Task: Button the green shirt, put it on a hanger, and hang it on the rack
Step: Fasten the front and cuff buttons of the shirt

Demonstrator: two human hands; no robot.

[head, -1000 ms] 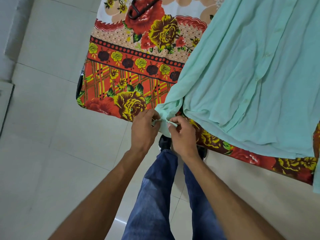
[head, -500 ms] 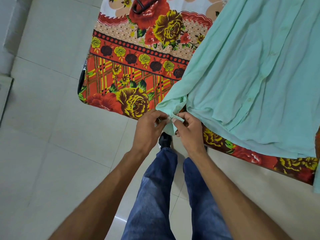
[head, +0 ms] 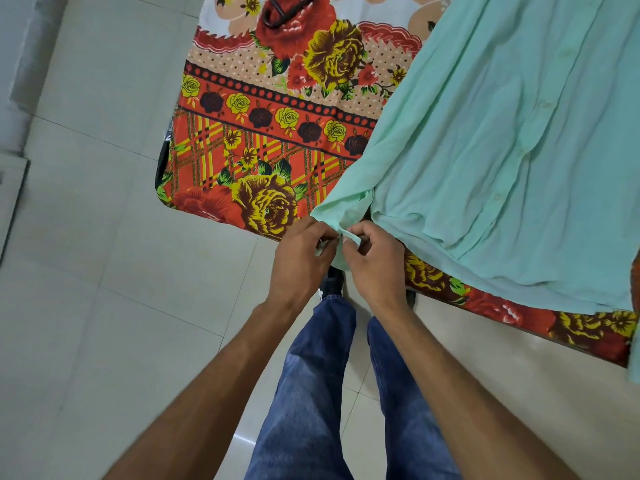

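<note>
Now pinching the cuff (head: 341, 241) between left hand (head: 300, 261) and right hand (head: 376, 266), green shirt (head: 502, 168) stretching away up-right across the surface (head: 242, 150).

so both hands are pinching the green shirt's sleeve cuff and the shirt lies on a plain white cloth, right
Not plain white: the head view shows a red floral cloth. The left hand and right hand do pinch the green shirt's cuff.

Mint-green shirt (head: 485, 161) spread flat on table, sleeve cuff (head: 341, 216) hanging over near edge, dark hanger (head: 277, 15) beyond
</note>
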